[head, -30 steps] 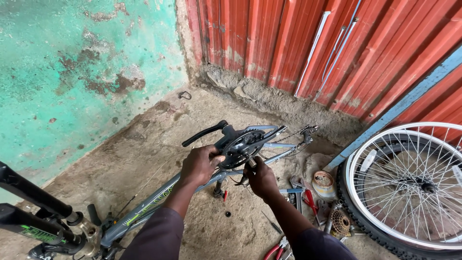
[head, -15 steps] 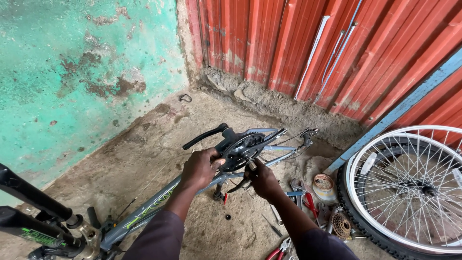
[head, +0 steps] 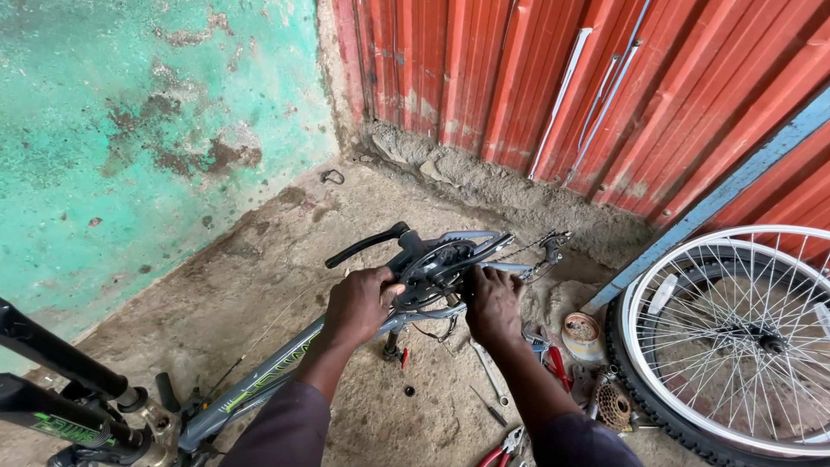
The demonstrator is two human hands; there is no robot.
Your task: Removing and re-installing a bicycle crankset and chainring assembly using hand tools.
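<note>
My right hand (head: 493, 304) has slid up from below to close on the chainring (head: 441, 264) at the upturned frame's (head: 259, 385) middle, my left hand (head: 361, 304) stays clamped on the frame beside it, so the crank looks braced.

The bicycle frame (head: 259, 385) is grey with green marks and lies upside down, slanting up from near the black fork legs to the crankset (head: 437, 264). The crankset is a black toothed ring with a black crank arm (head: 367, 245) that sticks out from it toward the green wall. The left hand (head: 359, 304) grips the frame right beside the ring, and the right hand (head: 493, 303) presses on the ring's other side.
</note>
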